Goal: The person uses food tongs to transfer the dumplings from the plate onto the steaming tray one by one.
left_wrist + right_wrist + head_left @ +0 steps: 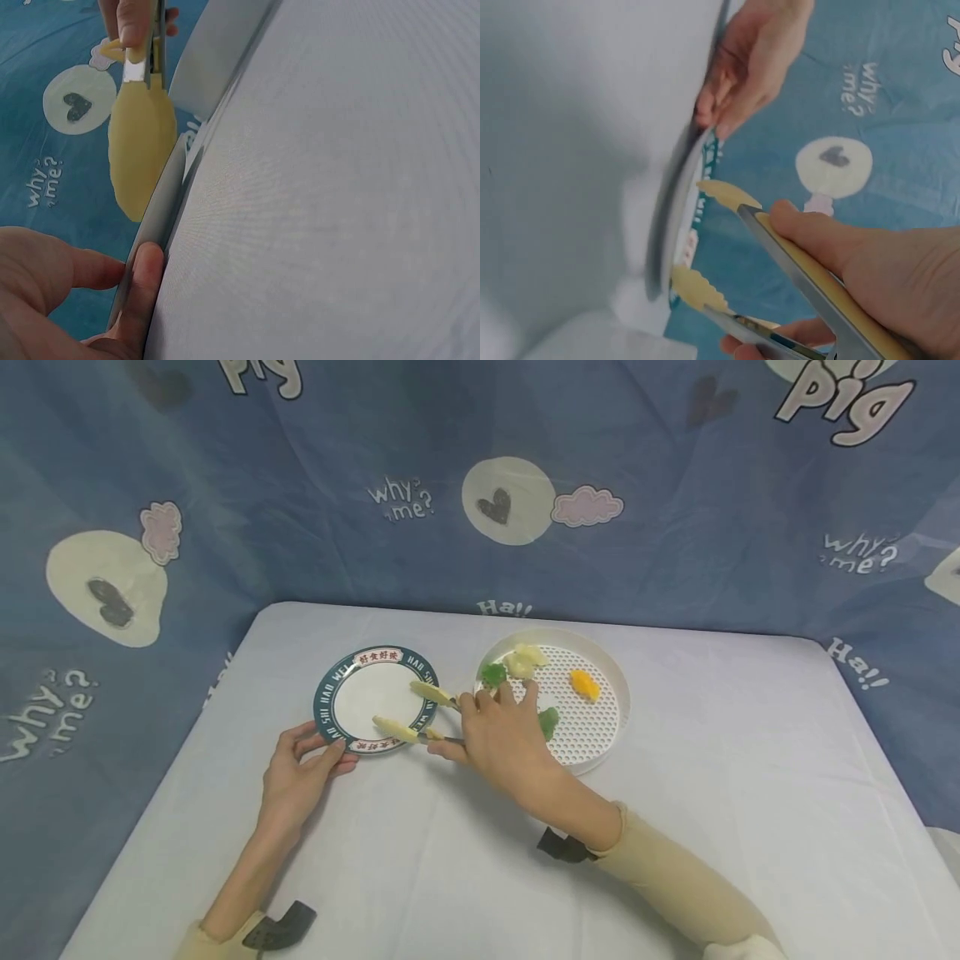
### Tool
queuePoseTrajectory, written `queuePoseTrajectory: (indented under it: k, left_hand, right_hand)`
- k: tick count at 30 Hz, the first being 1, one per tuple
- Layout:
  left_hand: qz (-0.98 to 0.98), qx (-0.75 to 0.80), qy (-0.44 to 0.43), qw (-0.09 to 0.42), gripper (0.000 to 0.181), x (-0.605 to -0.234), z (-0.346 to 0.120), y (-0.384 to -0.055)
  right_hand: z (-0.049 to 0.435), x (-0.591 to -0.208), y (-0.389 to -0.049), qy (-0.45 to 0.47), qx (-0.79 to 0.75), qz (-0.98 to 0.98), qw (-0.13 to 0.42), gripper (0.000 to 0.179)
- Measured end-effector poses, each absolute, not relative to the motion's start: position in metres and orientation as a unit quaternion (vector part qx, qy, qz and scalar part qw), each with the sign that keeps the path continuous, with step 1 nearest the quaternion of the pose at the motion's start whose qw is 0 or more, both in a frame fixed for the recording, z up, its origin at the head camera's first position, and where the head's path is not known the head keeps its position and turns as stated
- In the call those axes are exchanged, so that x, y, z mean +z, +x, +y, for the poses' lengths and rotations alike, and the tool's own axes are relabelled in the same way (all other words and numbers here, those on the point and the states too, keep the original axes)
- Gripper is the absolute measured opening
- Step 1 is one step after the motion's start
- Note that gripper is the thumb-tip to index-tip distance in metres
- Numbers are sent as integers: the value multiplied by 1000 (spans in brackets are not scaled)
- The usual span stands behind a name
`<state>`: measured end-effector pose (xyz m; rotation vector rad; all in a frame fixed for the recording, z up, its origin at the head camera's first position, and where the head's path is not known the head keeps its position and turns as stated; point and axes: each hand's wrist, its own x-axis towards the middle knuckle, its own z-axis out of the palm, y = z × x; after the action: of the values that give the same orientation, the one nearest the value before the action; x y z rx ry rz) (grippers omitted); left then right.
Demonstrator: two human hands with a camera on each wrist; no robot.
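Observation:
My left hand (pixel 294 783) pinches the near-left rim of a round plate (pixel 367 693), white in the middle with a dark green lettered border. The thumb lies over the rim and a finger under it, as the left wrist view shows. My right hand (pixel 510 739) grips metal tongs (pixel 802 274) with yellow handle inlay and yellow scalloped tips. Spread apart, the tips overlap the plate's right side, with nothing between them. Behind the right hand, a round white perforated tray (pixel 624 710) holds green pieces (pixel 493 674), a pale yellow-green piece (pixel 525 658) and an orange-yellow piece (pixel 584 685).
Both plate and tray stand toward the back of a table covered with a white cloth (pixel 712 760). A blue printed curtain (pixel 675 552) hangs behind the table and along its sides. My right forearm crosses the table's front right part.

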<state>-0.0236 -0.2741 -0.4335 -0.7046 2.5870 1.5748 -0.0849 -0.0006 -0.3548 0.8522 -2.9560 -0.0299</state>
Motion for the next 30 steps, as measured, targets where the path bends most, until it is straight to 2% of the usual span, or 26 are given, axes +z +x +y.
queuePoseTrajectory:
  k: [12, 25, 30]
  left_hand:
    - [836, 498, -229, 7, 73, -432, -273, -24]
    - [833, 505, -227, 11, 75, -432, -273, -23]
    - [824, 522, -220, 2, 74, -434, -272, -23]
  right_hand:
    - [-6, -377, -68, 292, -63, -948, 110, 73]
    - [-9, -394, -61, 273, -85, -952, 105, 82]
    - [-8, -401, -57, 271, -105, -950, 112, 92]
